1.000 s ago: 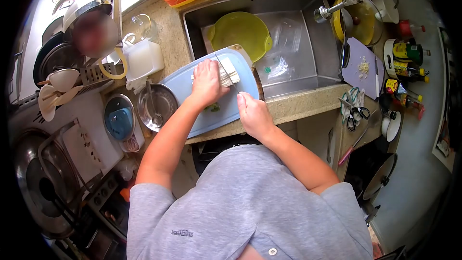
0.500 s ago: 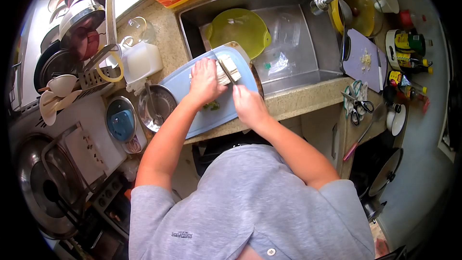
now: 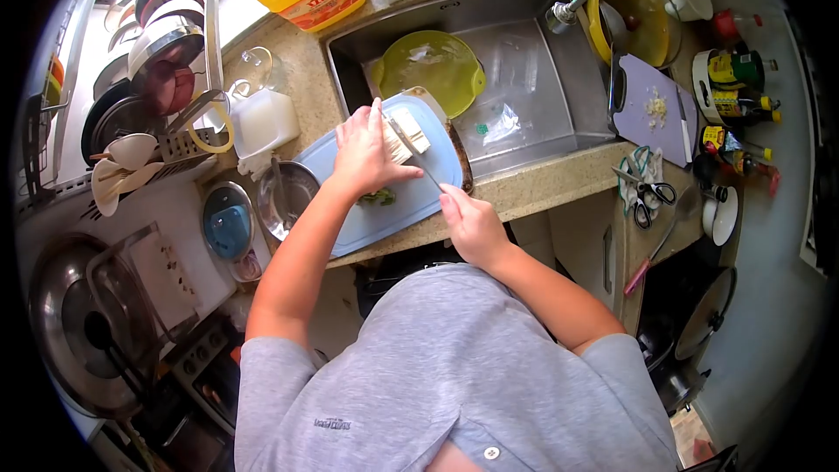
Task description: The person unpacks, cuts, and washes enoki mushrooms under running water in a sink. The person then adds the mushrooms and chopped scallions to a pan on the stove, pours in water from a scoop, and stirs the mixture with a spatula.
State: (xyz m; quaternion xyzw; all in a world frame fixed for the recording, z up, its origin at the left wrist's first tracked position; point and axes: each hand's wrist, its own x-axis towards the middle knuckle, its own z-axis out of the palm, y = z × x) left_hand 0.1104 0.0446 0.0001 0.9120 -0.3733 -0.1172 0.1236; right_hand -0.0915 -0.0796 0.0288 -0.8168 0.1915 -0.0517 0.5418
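A light blue cutting board lies on the counter at the sink's near left corner. On it sits a block of white food cut into strips, its kind unclear. My left hand is at the left side of this food, fingers stretched and thumb held out. Some of the strips are hidden under it. My right hand is closed round the handle of a kitchen knife, just off the board's near right edge. The blade slants across the white food. Chopped green vegetable lies below my left hand.
Behind the board is a steel sink with a green basin in it. A steel bowl stands left of the board. To the right are a purple cutting board, scissors and several bottles.
My right hand has drawn back toward my body with the knife. My left hand's fingers have spread and its thumb now points out to the right. The view has shifted slightly.
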